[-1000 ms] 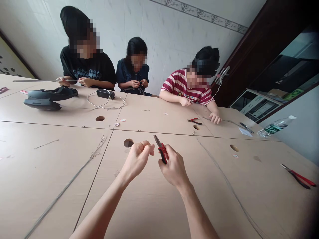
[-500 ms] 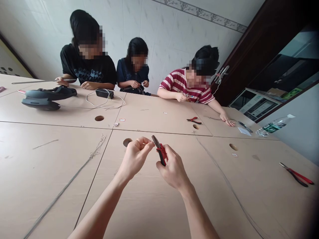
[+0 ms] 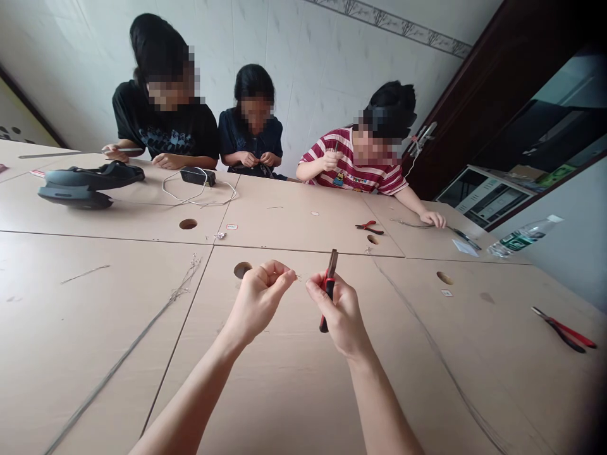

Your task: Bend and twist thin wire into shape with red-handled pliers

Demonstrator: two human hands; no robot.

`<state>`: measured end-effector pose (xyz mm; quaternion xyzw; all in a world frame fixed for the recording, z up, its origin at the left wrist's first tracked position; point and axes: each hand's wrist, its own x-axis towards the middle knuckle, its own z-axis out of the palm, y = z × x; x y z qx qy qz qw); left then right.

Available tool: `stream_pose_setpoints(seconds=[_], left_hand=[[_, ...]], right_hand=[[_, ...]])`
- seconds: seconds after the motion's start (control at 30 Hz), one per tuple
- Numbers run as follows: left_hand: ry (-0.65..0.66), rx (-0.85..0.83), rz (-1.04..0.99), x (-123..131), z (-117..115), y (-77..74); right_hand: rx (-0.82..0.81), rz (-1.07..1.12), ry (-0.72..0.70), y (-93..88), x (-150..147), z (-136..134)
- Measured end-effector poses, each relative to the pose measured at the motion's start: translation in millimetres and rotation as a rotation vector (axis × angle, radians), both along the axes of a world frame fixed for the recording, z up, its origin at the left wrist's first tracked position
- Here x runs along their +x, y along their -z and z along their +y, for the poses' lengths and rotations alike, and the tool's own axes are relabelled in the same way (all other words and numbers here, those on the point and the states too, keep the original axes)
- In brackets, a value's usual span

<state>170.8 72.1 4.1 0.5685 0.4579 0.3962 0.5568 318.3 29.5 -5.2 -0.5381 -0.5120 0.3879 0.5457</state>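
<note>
Over the middle of the table (image 3: pixel 284 392), my left hand (image 3: pixel 263 297) pinches a thin piece of wire (image 3: pixel 298 277), whose tiny end pokes out past the thumb and forefinger. Close on its right, my right hand (image 3: pixel 342 316) is wrapped round pliers (image 3: pixel 329 287) with red and black handles. The jaws of the pliers point away from me and upward, apart from the wire. My right thumb and forefinger come together near the wire's tip; whether they touch it I cannot tell.
Wire bundles lie at left (image 3: pixel 128 354) and right (image 3: pixel 436 354). Other pliers rest at far right (image 3: pixel 562 330) and farther back (image 3: pixel 370 227). A dark headset (image 3: pixel 90 183), a black adapter (image 3: pixel 198 177) and a bottle (image 3: pixel 526 236) stand on the table. Three people sit opposite.
My right hand has turned the pliers upright and drawn their jaws away to the right from my left fingertips. The person in stripes has raised one hand.
</note>
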Motion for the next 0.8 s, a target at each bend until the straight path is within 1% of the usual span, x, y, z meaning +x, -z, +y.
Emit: stream_pose_setpoints(seconds=[0.17,0.43,0.8], left_hand=[[0.059,0.018,-0.016,2.7,-4.5,-2.4],[0.125,0.028,-0.038,2.2,-5.6,0.3],[0.084,0.009,-0.068,4.4,-5.8,0.9]], right_hand=[[-0.005,0.040,-0.024,2.3,0.7,-1.2],[0.001,0.032,-0.051,4.6,5.6,-2.3],[-0.004,0.005,-0.076,1.0,4.4,-3.9]])
